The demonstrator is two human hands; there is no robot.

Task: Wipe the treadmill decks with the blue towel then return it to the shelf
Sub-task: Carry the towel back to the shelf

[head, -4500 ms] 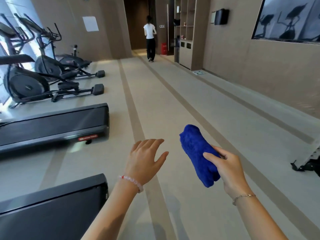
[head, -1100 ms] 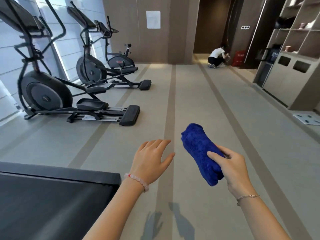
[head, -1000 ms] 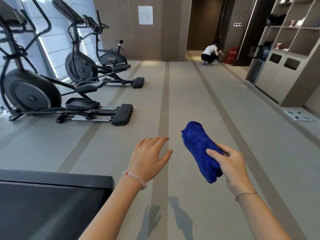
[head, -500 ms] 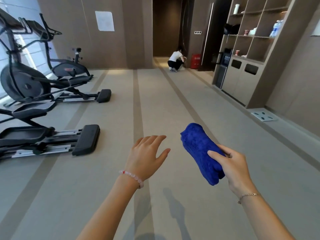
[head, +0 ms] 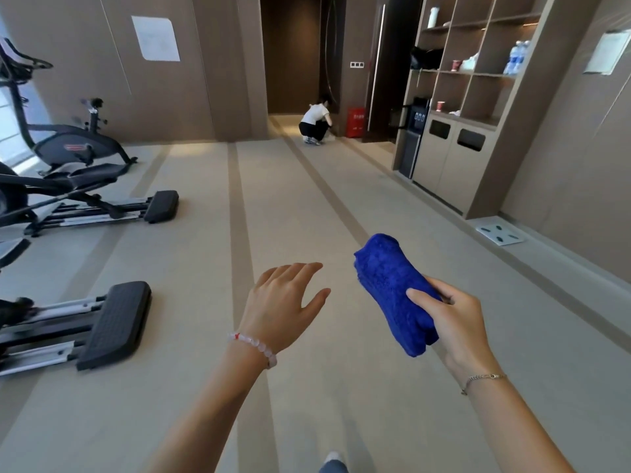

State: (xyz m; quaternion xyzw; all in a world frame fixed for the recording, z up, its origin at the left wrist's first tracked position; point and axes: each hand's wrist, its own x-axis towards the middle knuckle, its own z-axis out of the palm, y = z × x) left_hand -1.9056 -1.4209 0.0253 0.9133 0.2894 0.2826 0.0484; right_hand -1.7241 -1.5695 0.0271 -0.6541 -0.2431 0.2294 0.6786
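Observation:
My right hand (head: pixel 457 322) grips a folded blue towel (head: pixel 392 285), thumb across its lower half, held out in front of me at about waist height. To its left my left hand (head: pixel 283 305) hovers palm down with fingers straight, holding nothing. The wooden shelf unit (head: pixel 478 97) stands against the right wall ahead, with open cubbies above and cabinet doors below. No treadmill deck is in view.
Elliptical trainers (head: pixel 102 322) and an exercise bike (head: pixel 75 145) line the left side, their rear pedals jutting toward the aisle. A person (head: pixel 316 119) crouches at the far end by a red box (head: pixel 355 122). A floor scale (head: pixel 500 233) lies beside the shelf unit. Bottles and cups sit in the cubbies.
I have walked forward past the treadmills and turned right; the shelf unit is closer and larger. Both hands keep the same pose, the towel still in my right.

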